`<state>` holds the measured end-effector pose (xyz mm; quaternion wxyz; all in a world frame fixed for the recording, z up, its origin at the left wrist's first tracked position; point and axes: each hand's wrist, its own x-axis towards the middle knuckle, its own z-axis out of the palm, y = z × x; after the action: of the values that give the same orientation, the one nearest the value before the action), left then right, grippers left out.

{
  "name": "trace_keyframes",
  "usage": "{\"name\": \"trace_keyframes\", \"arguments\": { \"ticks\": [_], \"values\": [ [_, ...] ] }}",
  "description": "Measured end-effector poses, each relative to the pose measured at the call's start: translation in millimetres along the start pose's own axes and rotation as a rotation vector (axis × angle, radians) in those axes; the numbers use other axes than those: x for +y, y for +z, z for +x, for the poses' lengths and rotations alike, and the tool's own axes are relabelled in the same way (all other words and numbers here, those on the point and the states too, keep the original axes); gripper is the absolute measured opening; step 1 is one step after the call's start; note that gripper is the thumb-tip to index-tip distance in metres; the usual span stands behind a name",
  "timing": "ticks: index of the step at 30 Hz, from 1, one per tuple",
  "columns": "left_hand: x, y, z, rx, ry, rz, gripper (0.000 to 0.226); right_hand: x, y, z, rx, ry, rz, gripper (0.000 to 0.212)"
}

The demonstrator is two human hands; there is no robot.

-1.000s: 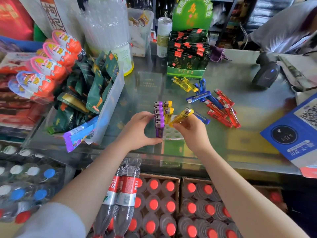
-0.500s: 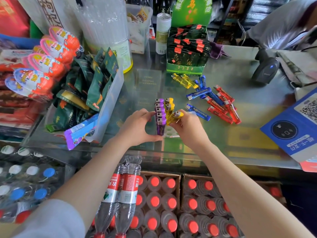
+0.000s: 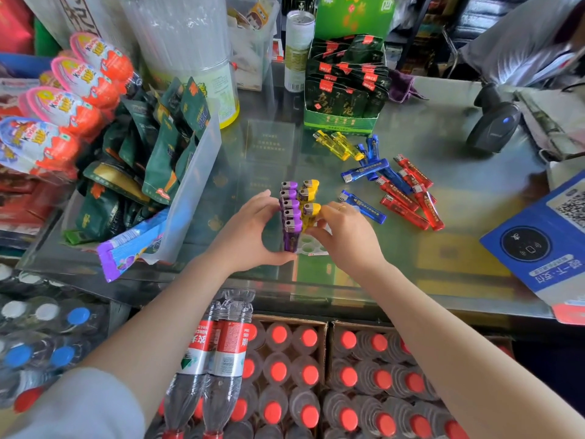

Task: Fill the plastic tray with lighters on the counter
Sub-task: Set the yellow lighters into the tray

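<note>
Since half a second ago, yellow lighter (image 3: 311,213) stands upright in tray (image 3: 311,248), no longer tilted. Right hand (image 3: 346,239) fingertips pinch it. Left hand (image 3: 253,236) cups tray's purple row (image 3: 290,213) on counter (image 3: 443,248).

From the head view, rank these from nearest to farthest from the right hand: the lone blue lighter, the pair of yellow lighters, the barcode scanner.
Measured from the right hand:
1. Lone blue lighter, lying just beyond the knuckles.
2. Pair of yellow lighters, farther back by the green box.
3. Barcode scanner, far right rear of the counter.
</note>
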<state>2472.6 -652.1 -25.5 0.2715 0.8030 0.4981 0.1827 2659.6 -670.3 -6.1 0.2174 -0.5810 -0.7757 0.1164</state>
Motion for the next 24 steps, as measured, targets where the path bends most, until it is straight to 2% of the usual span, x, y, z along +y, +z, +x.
{"name": "trace_keyframes", "arguments": {
  "ticks": [3,6,9,11,14,16,19,21,24],
  "values": [
    [-1.9,1.6,-0.2,0.011,0.008,0.008,0.082,3.6,-7.1,2.9,-0.037,-0.081,-0.100,0.022],
    [0.7,0.9,-0.2,0.034,-0.004,0.017,0.078,21.0,-22.6,15.7,-0.169,-0.108,-0.017,0.016],
    [2.6,-0.5,1.6,0.044,-0.012,0.037,0.077,40.1,-21.3,31.5,-0.004,-0.015,0.072,0.020],
    [0.4,-0.6,2.4,0.047,0.002,0.038,0.076,49.5,-14.6,49.3,0.097,0.071,0.021,0.022],
    [-2.5,0.2,2.5,0.043,0.003,0.035,0.076,60.3,-13.7,81.8,0.152,0.167,-0.116,0.027],
    [-2.8,0.4,2.5,0.049,0.006,0.038,0.076,65.4,-15.9,99.7,0.163,0.222,-0.200,0.028],
    [-3.7,0.3,2.8,0.053,0.010,0.049,0.074,69.4,-12.1,115.2,0.065,0.307,-0.305,0.025],
    [-3.4,0.1,3.2,0.049,0.009,0.046,0.072,72.0,-8.1,119.6,0.027,0.334,-0.315,0.022],
    [-2.6,-0.5,3.6,0.051,0.000,0.042,0.070,72.4,-6.6,122.3,0.065,0.343,-0.252,0.023]
  ]
}}
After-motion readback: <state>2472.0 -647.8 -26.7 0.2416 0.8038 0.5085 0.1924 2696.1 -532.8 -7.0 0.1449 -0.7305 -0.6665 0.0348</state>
